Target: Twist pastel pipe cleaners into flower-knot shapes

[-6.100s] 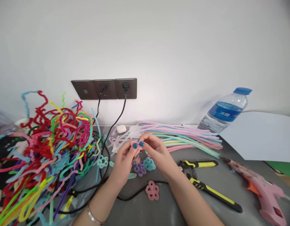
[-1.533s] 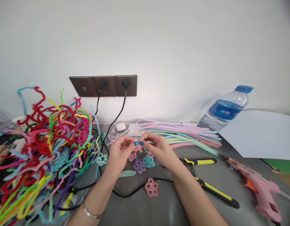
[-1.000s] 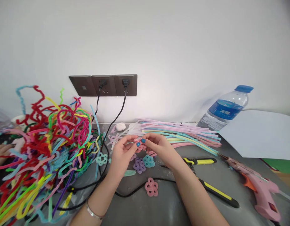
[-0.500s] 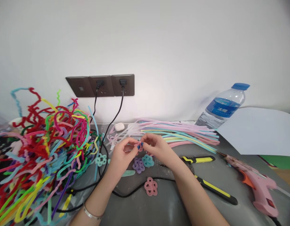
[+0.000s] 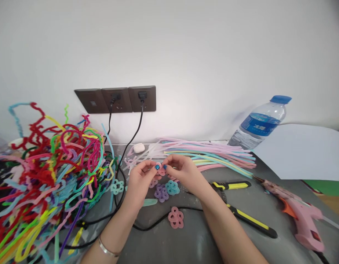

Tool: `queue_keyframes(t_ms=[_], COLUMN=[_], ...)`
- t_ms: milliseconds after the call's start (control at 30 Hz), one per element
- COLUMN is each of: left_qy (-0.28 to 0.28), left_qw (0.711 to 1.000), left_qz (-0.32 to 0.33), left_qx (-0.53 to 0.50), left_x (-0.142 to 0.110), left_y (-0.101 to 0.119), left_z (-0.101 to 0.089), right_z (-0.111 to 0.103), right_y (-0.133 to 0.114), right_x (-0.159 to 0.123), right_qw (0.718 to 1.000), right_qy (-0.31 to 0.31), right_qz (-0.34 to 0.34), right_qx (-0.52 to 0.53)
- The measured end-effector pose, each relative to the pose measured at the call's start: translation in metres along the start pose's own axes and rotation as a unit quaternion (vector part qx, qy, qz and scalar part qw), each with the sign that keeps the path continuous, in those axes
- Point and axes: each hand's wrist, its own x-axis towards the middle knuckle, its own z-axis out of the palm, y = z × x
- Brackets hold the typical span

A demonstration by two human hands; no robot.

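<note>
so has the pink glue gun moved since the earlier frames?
No. Against the wall sockets the glue gun hasn't shifted; both drift left and up together, so that's likely camera motion.

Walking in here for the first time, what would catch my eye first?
Probably the big tangle of bright, multicoloured pipe cleaners heaped at the left. Next, in the middle, the person's left grip and right grip hold a small pink looped piece above the grey table; a pink glue gun lies at the right.
</note>
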Motion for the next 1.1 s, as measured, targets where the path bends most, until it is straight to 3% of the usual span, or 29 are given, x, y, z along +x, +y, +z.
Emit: queue_keyframes(t_ms=[133,233,500,700,833,1000,1100], left_qy=[0.028,0.016,-0.042,-0.019,-0.031,-0.106,-0.163], left_qw=[0.993,0.99,0.998,1.0,0.998,0.986,0.971], left_qz=[-0.062,-0.088,-0.033,-0.008,-0.028,-0.104,-0.147], left_qx=[-0.099,-0.111,-0.022,-0.022,-0.047,-0.071,-0.09], left_x=[0.001,0.002,0.001,0.001,0.001,-0.002,-0.004], left_y=[0.001,0.003,0.006,0.004,0.005,0.009,0.012], left_z=[0.0,-0.001,-0.005,-0.004,-0.002,-0.005,-0.006], right_z=[0.002,0.002,-0.001,-0.004,-0.005,-0.018,-0.026], right_y=[-0.002,-0.002,0.002,0.004,0.003,-0.001,-0.001], right_x=[0.0,0.0,0.002,0.005,0.004,-0.001,-0.003], right_qw=[0.998,0.992,0.994,0.997,0.997,0.993,0.982], right_qy=[0.025,0.05,0.038,0.01,-0.005,-0.098,-0.154], right_qz=[-0.058,-0.102,-0.106,-0.078,-0.072,0.027,0.047], right_qx=[-0.027,-0.057,-0.005,0.015,-0.003,0.052,0.102])
